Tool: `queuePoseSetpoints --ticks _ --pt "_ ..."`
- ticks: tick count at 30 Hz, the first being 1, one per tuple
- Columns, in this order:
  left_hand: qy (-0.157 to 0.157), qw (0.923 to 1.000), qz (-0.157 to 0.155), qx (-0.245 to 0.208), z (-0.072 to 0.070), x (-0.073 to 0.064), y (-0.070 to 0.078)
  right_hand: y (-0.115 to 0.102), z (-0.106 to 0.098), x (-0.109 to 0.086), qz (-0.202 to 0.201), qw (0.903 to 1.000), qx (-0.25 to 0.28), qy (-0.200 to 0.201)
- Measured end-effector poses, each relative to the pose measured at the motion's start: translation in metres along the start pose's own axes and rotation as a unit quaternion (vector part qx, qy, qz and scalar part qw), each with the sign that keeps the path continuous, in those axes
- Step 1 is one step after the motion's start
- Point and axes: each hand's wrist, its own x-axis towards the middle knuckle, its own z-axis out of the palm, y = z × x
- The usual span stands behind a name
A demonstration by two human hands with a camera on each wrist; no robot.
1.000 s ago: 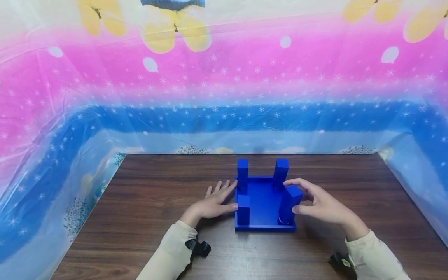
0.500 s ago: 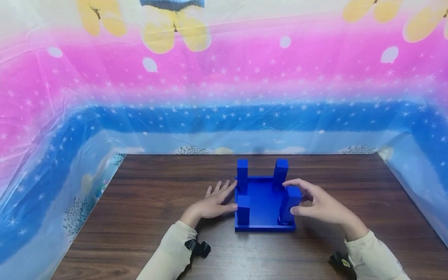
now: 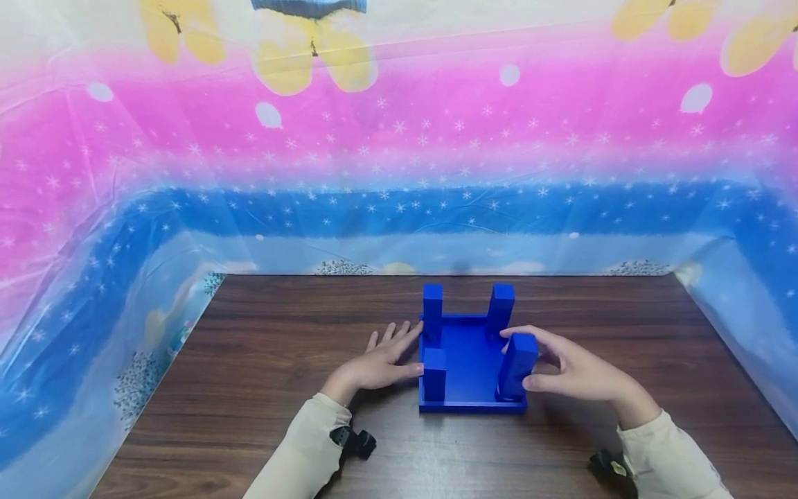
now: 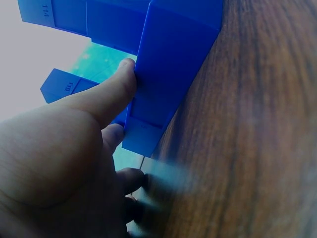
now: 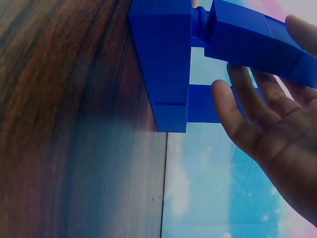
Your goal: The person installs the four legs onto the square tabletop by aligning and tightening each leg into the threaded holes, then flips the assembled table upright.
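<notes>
A square blue base [image 3: 467,364] with a raised rim lies on the table, a blue post standing at each corner. My left hand [image 3: 377,366] rests its straight thumb and forefinger against the left side of the base. At the near right corner my right hand [image 3: 580,367] holds a squared post [image 3: 519,366] between thumb and fingers, the fingers reaching behind it. This post leans slightly, and a round stub [image 5: 199,24] shows at its foot in the right wrist view. The near left post [image 3: 434,374], far left post [image 3: 433,308] and far right post [image 3: 501,308] stand upright.
The brown wood-grain table [image 3: 299,312] spreads around the base. A pink and blue printed cloth [image 3: 399,173] hangs behind and at the sides. Each wrist wears a black strap, such as the left one [image 3: 353,441], below a cream sleeve [image 3: 305,443].
The near right post has turned about its length, and its top now faces squarely forward. My right hand's fingers have shifted slightly lower around it. The left hand and base have stayed still.
</notes>
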Motion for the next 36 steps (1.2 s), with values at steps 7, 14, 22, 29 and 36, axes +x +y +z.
queuePoseSetpoints --ticks 7,14,22,29,36 --pt "0.0 1.0 -0.002 0.001 -0.0001 0.0007 -0.0002 0.0058 -0.0026 0.0016 -0.071 0.9951 0.053 -0.042" --pt "0.003 1.0 0.0 -0.002 0.0 0.0 0.0003 0.0076 -0.0026 0.0034 -0.083 0.9903 0.094 -0.061" --pt "0.005 1.0 0.001 0.002 -0.0002 0.0009 0.0005 0.0082 -0.0031 0.0035 -0.085 0.9891 0.101 -0.066" --pt "0.005 1.0 0.002 0.003 -0.0003 0.0007 0.0012 0.008 -0.0038 0.0035 -0.081 0.99 0.094 -0.066" --pt "0.004 1.0 0.003 0.002 -0.0004 0.0007 0.0011 0.009 -0.004 0.0034 -0.062 0.9919 0.089 -0.066"
